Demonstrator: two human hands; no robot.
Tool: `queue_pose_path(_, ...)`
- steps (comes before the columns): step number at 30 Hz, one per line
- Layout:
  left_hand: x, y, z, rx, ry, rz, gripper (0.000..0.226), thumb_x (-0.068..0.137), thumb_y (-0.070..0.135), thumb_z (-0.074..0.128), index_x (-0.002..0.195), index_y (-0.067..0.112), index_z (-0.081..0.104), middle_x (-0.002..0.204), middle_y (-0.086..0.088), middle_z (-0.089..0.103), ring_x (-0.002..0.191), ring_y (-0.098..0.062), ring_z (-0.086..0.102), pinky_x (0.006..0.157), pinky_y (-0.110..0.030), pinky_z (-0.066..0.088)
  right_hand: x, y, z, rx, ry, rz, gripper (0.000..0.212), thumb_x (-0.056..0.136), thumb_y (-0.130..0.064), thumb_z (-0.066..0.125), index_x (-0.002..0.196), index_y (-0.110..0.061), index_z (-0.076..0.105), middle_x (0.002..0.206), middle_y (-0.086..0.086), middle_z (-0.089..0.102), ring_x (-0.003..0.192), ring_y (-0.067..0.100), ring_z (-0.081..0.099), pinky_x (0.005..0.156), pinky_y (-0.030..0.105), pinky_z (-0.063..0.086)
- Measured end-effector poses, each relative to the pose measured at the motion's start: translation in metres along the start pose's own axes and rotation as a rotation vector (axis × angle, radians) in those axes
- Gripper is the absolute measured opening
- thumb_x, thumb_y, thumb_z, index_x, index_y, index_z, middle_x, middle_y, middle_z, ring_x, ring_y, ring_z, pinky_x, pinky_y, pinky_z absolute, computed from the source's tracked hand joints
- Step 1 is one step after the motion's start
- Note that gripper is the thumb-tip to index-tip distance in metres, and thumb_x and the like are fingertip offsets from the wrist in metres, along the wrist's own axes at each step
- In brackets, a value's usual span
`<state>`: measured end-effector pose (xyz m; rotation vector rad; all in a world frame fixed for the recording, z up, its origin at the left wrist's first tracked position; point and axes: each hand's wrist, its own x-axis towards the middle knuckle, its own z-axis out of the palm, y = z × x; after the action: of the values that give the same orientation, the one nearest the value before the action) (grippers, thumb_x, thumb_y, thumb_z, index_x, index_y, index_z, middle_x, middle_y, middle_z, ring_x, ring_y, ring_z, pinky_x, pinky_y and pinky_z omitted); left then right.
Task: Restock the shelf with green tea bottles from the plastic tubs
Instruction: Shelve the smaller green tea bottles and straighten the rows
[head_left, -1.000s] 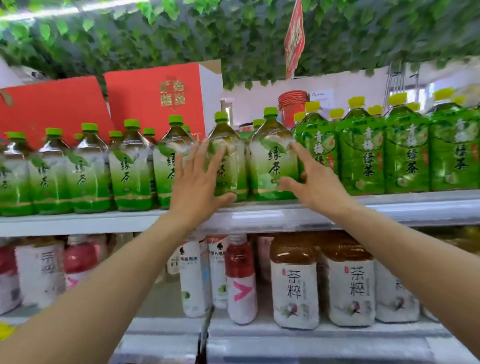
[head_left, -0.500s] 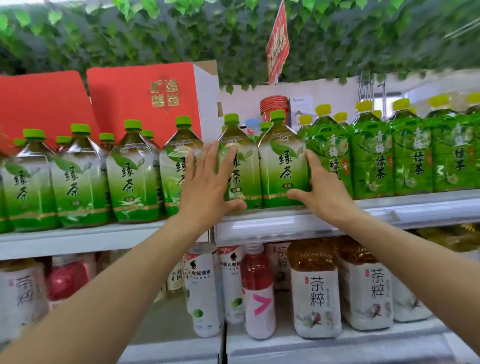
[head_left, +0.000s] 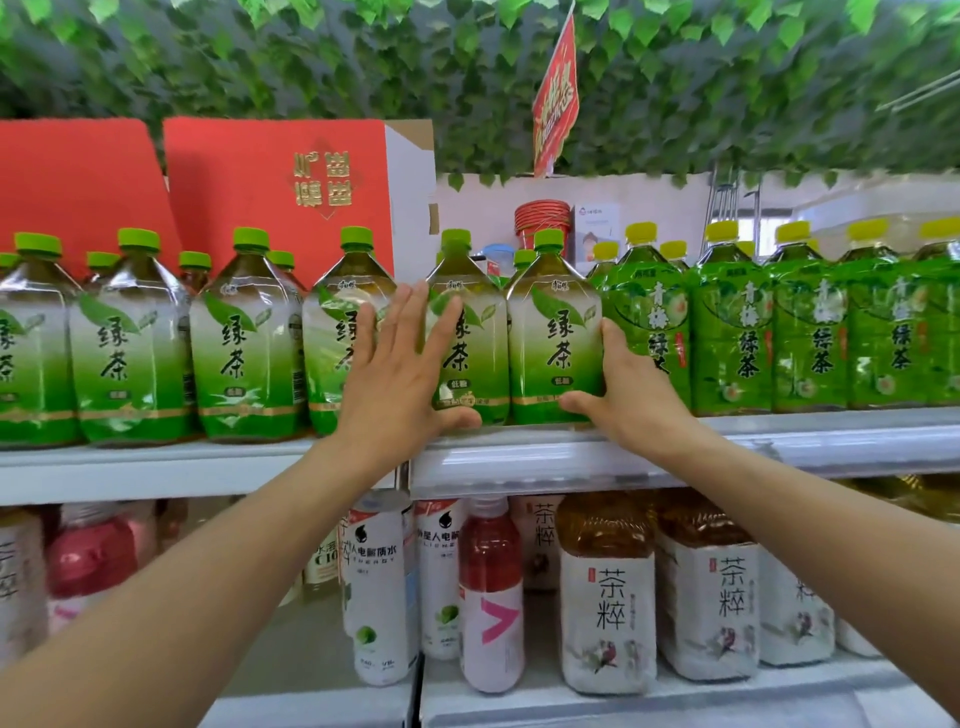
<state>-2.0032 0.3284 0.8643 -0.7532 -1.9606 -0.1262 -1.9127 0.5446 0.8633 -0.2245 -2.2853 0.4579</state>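
View: head camera, the only one I have.
Left hand: my left hand (head_left: 400, 374) is released, with straight fingers laid flat on the fronts of two green-capped bottles and the thumb low against the neighbour bottle (head_left: 470, 332).
Right hand: my right hand (head_left: 628, 395) grasps the end bottle (head_left: 550, 332), with the thumb across its lower front and the fingers tucked down its right side.
Task's thing: the green tea bottles (head_left: 249, 353) stand upright in a row along the front of the upper shelf (head_left: 519, 457). The end bottle touches the yellow-capped bottles (head_left: 727, 338).
Step, as I judge it: squaring up the last two bottles in the row.
Doing it well: I would push low on the body so nothing tips. I would keep the labels facing out and close the gap on the left without crowding the yellow-capped ones.
Risk: the bases sit close to the shelf lip, so a sideways nudge could walk one off.
Hidden: the plastic tubs are out of frame, so I cannot judge the remaining stock.
Hard to make out: I see caps of a rear row but not its depth. My right fingertips disappear behind the end bottle.
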Motion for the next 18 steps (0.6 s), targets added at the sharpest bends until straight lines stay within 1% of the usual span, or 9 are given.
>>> queue_pose_path(5, 0.0000, -0.0012, 0.0036, 0.005, 0.009, -0.011, 0.118, 0.074, 0.069, 0.068, 0.160, 0.024, 0.001, 0.166, -0.013, -0.006, 0.153, -0.027, -0.014, 0.121, -0.050, -0.013, 0.0000, -0.0026, 0.0018, -0.028, -0.011, -0.018, 0.098, 0.085, -0.036, 0.073, 0.153, -0.012, 0.007, 0.117, 0.015, 0.066, 0.101, 0.033, 0.064, 0.090, 0.048, 0.052)
queue_pose_path(7, 0.0006, -0.0014, 0.0054, 0.001, 0.013, -0.010, 0.118, 0.073, 0.068, 0.069, 0.160, 0.023, 0.003, 0.166, -0.013, -0.006, 0.153, -0.027, -0.014, 0.120, -0.050, -0.014, 0.0001, -0.0031, 0.0016, -0.037, -0.015, -0.020, 0.098, 0.086, -0.037, 0.072, 0.154, -0.012, 0.006, 0.117, 0.015, 0.066, 0.101, 0.033, 0.064, 0.091, 0.048, 0.052)
queue_pose_path(10, 0.0026, -0.0019, 0.0069, 0.003, 0.004, -0.008, 0.118, 0.074, 0.068, 0.069, 0.160, 0.023, 0.001, 0.166, -0.012, -0.008, 0.152, -0.027, -0.016, 0.119, -0.049, -0.016, 0.0005, -0.0036, 0.0012, -0.032, -0.014, -0.026, 0.098, 0.086, -0.036, 0.072, 0.153, -0.012, 0.006, 0.118, 0.014, 0.066, 0.101, 0.032, 0.065, 0.091, 0.048, 0.052)
queue_pose_path(15, 0.0034, -0.0029, 0.0082, 0.005, 0.004, 0.003, 0.119, 0.074, 0.069, 0.067, 0.159, 0.022, 0.000, 0.166, -0.013, -0.009, 0.151, -0.027, -0.018, 0.119, -0.049, -0.016, -0.0007, -0.0044, 0.0008, -0.058, -0.008, -0.025, 0.098, 0.087, -0.037, 0.071, 0.153, -0.010, 0.004, 0.114, 0.014, 0.067, 0.098, 0.032, 0.065, 0.088, 0.045, 0.053)
queue_pose_path(18, 0.0056, -0.0035, 0.0087, 0.003, -0.013, -0.005, 0.119, 0.074, 0.068, 0.068, 0.159, 0.022, -0.001, 0.166, -0.014, -0.009, 0.151, -0.028, -0.018, 0.121, -0.051, -0.013, -0.0025, -0.0077, 0.0005, -0.069, -0.009, -0.015, 0.097, 0.088, -0.037, 0.070, 0.153, -0.010, 0.005, 0.115, 0.015, 0.066, 0.101, 0.035, 0.064, 0.086, 0.044, 0.051)
